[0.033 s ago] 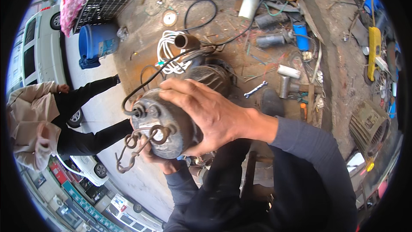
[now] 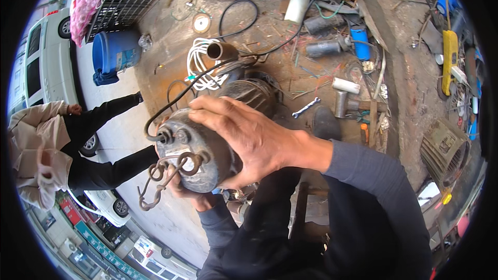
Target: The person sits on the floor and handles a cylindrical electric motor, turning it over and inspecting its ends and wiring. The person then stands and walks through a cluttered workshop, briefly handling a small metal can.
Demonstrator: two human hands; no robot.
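Note:
A dark, worn metal pump cover (image 2: 199, 176), round and drum-shaped, is between my two hands. Across its top my right hand (image 2: 241, 129) lies with curved fingers, the thumb against its near side. My left hand (image 2: 181, 184) grips it from below and the left, partly hidden behind it. Two eye bolts on its flat face carry a twisted rusty wire (image 2: 158, 192). A black cable (image 2: 179, 98) comes out of a fitting on the face. Just beyond lies a ribbed pump body (image 2: 254, 96) with a pipe outlet (image 2: 220, 50); whether it joins the cover is hidden.
A wrench (image 2: 306, 107), a hammer (image 2: 345, 105) and grey cylinders (image 2: 324, 48) lie on the dirty ground. White hose (image 2: 199, 65) is coiled beyond the pump. At left are a blue bucket (image 2: 111, 52), a black crate (image 2: 124, 0) and a standing person (image 2: 44, 145). A ribbed motor housing (image 2: 443, 150) sits right.
The whole view has shifted very slightly. Both hands keep their hold on the pump cover.

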